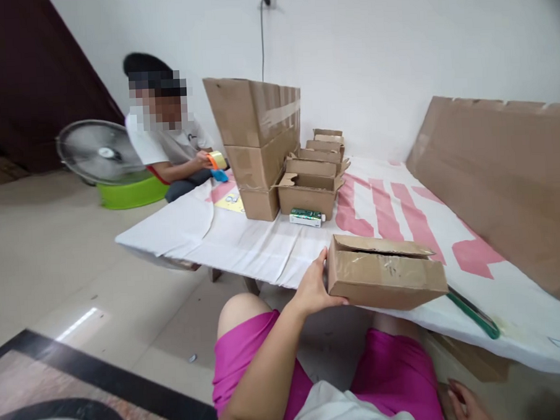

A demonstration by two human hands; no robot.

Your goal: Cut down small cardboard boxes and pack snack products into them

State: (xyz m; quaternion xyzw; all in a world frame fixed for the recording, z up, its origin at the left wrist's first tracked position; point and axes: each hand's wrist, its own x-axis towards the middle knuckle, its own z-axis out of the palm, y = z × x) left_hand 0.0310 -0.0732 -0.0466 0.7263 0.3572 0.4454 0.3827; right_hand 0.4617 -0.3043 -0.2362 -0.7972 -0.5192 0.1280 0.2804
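A small cardboard box [387, 279] rests at the near edge of the cloth-covered table [183, 223], its top flaps not fully closed. My left hand [315, 287] grips its left end, fingers on the far side and thumb along the lower front. Low at the bottom right, beside my leg, is my right hand [468, 405]; its fingers are slightly bent and apart, with nothing visible in them, and part of it is cut off by the frame. A long green-handled tool [474, 313] lies just right of the box.
Stacked cardboard boxes [248, 118] stand beside a row of open-topped boxes [307, 199]. A small green-and-white carton [306, 218] lies before them. A large cardboard sheet [502, 188] leans at right. Across the table, a person [170, 140] holds an orange tape dispenser [216, 160] near a fan [98, 151].
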